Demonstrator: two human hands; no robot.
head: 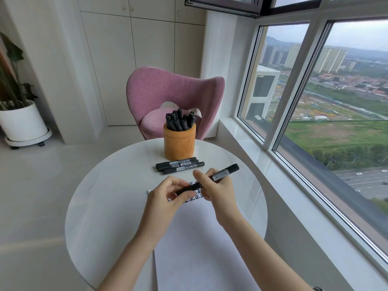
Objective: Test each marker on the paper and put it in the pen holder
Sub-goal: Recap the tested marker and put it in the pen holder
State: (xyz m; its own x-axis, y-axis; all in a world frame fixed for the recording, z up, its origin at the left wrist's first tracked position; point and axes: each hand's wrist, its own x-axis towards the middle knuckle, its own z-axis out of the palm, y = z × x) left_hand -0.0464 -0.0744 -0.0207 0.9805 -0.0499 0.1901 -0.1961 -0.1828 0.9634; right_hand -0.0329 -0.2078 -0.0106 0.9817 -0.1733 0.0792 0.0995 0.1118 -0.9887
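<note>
**Marker held at the cap over the paper, three more waiting**

The marker (221, 175) is held slantwise just above the far end of the paper (199, 238). The right hand (216, 194) curls round its barrel and the left hand (165, 196) pinches the cap (184, 190) between thumb and fingertips. Whether the cap is coming off or going back on I cannot tell, since the fingers cover the joint. If off, the tip must next go to bare paper below the written row. If on, the marker needs a gap in the crowded pen holder (180, 143). A barcode sticker shows on the held barrel. The paper carries dark 正 characters, partly hidden by the hands. The three lying markers (179, 164), just in front of the holder on the round table (105, 206), bear white labels with Chinese text ending in "700".
</note>
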